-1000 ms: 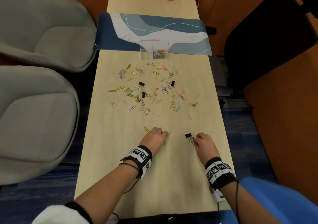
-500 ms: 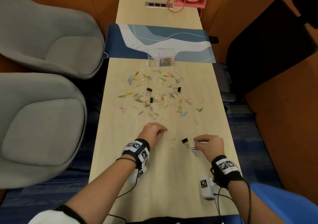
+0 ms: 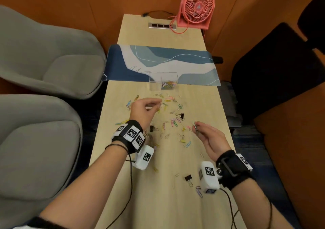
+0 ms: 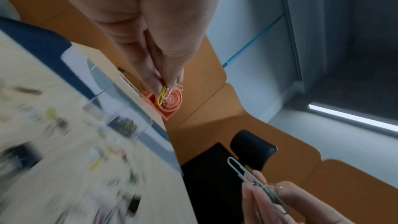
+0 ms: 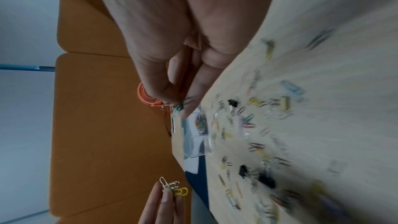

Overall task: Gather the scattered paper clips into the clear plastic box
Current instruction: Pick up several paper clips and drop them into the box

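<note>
The clear plastic box [image 3: 154, 81] stands at the near edge of the blue mat with several coloured clips inside. Many coloured paper clips [image 3: 174, 123] lie scattered on the wooden table in front of it. My left hand [image 3: 159, 103] is raised over the far part of the scatter, just short of the box. In the left wrist view it pinches a yellow clip and silver clips [image 4: 164, 92]. My right hand [image 3: 195, 126] hovers lower right and pinches a grey-green paper clip [image 4: 247, 175] between thumb and fingers.
Black binder clips [image 3: 182, 115] [image 3: 188, 178] [image 3: 152, 128] lie among the paper clips. A pink fan [image 3: 197, 7] and a power strip [image 3: 161, 25] stand at the table's far end. Grey seats [image 3: 44, 61] line the left side, a black chair [image 3: 274, 70] the right.
Both hands have lifted off the near part of the table and moved forward toward the box, each carrying clips picked from there. A black binder clip stays behind near the right wrist.
</note>
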Tool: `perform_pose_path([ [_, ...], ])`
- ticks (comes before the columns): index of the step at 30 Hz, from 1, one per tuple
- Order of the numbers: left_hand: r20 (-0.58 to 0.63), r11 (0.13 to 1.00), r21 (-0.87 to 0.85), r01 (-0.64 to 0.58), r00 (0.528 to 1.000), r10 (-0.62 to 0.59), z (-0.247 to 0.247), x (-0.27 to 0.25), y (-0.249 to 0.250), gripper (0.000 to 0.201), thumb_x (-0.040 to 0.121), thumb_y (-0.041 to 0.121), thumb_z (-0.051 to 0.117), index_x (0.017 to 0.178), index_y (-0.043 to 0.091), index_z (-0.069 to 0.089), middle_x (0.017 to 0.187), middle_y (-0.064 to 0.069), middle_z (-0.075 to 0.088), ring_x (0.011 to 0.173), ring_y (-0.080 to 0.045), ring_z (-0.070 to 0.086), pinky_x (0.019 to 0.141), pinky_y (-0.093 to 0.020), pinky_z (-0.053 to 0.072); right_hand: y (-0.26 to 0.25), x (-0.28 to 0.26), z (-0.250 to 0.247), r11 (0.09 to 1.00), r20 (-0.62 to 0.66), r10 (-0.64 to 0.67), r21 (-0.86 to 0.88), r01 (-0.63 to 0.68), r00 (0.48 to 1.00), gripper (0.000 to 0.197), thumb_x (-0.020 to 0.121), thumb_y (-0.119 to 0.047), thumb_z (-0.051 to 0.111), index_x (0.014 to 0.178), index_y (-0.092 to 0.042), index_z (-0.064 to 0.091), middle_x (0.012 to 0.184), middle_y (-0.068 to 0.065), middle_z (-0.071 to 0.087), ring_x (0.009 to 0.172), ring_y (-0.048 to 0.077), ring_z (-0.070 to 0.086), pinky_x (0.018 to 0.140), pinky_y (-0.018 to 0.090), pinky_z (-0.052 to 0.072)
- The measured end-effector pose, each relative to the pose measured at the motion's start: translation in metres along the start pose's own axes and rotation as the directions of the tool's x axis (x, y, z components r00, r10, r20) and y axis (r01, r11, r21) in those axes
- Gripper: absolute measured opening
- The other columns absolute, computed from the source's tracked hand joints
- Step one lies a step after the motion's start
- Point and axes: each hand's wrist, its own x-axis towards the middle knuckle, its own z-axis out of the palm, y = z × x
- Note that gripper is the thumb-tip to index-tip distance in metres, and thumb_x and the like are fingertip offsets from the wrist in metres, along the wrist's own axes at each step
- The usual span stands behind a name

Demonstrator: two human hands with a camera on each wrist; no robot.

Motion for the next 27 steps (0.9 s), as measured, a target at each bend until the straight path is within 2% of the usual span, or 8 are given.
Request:
perform_pose_path([
  [8,-0.169,0.998,0.028,-0.053,0.984,0.057,0.026,0.137,0.003,0.014,0.085,0.014,0.072,0.098,0.018,0.077,0.088,0.009,0.073,0.074,0.008,0.063,0.070,-0.005,0.047,-0.060,0.121,0.092,0.992,0.089,-0.090,-0.085,0.098,0.992,0.015,0.085,0.012,0.059,0.093,0.005,0.068,0.087,0.015,0.072,0.078,0.020,0.071,0.069,0.018,0.055],
  [10,-0.156,0.997,0.050,-0.055,0.986,0.062,0.038,0.165,-0.002,0.013,0.086,0.013,0.072,0.097,0.018,0.078,0.088,0.009,0.073,0.077,0.005,0.065,0.069,-0.005,0.048,-0.072,0.148,0.108,0.991,0.104,-0.106,-0.067,0.114,0.989,0.015,0.085,0.012,0.059,0.092,0.003,0.068,0.082,0.012,0.072,0.074,0.018,0.070,0.068,0.019,0.056],
  [13,-0.110,0.998,0.049,-0.044,0.993,0.049,0.060,0.193,-0.016,0.013,0.085,0.011,0.073,0.095,0.017,0.078,0.089,0.007,0.075,0.079,-0.001,0.068,0.072,-0.010,0.052,-0.080,0.187,0.121,0.987,0.093,-0.148,-0.049,0.153,0.985,0.015,0.084,0.011,0.061,0.089,0.000,0.070,0.082,0.010,0.073,0.078,0.019,0.070,0.074,0.022,0.056],
  [17,-0.058,0.998,0.055,-0.027,0.998,0.030,0.084,0.207,-0.042,0.013,0.083,0.008,0.074,0.093,0.015,0.078,0.086,0.006,0.075,0.079,-0.005,0.070,0.079,-0.021,0.057,-0.071,0.226,0.120,0.934,0.064,-0.245,-0.253,0.253,0.967,0.018,0.079,0.010,0.065,0.087,-0.004,0.073,0.087,0.010,0.073,0.078,0.017,0.071,0.078,0.026,0.057],
  [20,-0.013,0.994,0.106,-0.020,1.000,0.021,0.092,0.209,-0.054,0.014,0.082,0.005,0.074,0.093,0.014,0.078,0.086,0.005,0.074,0.079,-0.006,0.070,0.081,-0.024,0.058,-0.059,0.247,0.113,0.802,0.094,-0.337,-0.493,0.338,0.937,0.020,0.074,0.005,0.069,0.084,-0.010,0.076,0.082,0.006,0.075,0.080,0.019,0.072,0.079,0.029,0.058],
  [22,0.007,0.988,0.155,-0.016,1.000,0.015,0.095,0.209,-0.058,0.015,0.082,0.005,0.073,0.092,0.015,0.078,0.087,0.005,0.074,0.079,-0.006,0.069,0.080,-0.023,0.058,-0.055,0.255,0.112,0.684,0.158,-0.385,-0.613,0.396,0.909,0.021,0.072,0.003,0.071,0.083,-0.013,0.076,0.080,0.002,0.075,0.078,0.014,0.071,0.077,0.024,0.057],
  [25,0.003,0.976,0.216,-0.008,1.000,0.007,0.093,0.208,-0.061,0.018,0.083,0.009,0.072,0.092,0.023,0.078,0.091,0.007,0.074,0.075,-0.003,0.065,0.075,-0.010,0.051,-0.053,0.263,0.119,0.451,0.317,-0.449,-0.727,0.518,0.835,0.020,0.072,0.001,0.071,0.082,-0.016,0.077,0.080,-0.006,0.073,0.074,0.004,0.068,0.073,0.013,0.054],
  [27,-0.035,0.968,0.248,-0.023,0.999,0.033,0.090,0.206,-0.061,0.020,0.083,0.012,0.071,0.093,0.027,0.078,0.089,0.010,0.073,0.071,-0.002,0.059,0.070,-0.008,0.046,-0.051,0.269,0.126,0.291,0.432,-0.458,-0.753,0.590,0.777,0.022,0.072,0.001,0.067,0.080,-0.017,0.076,0.078,-0.007,0.072,0.071,0.003,0.067,0.072,0.012,0.052],
])
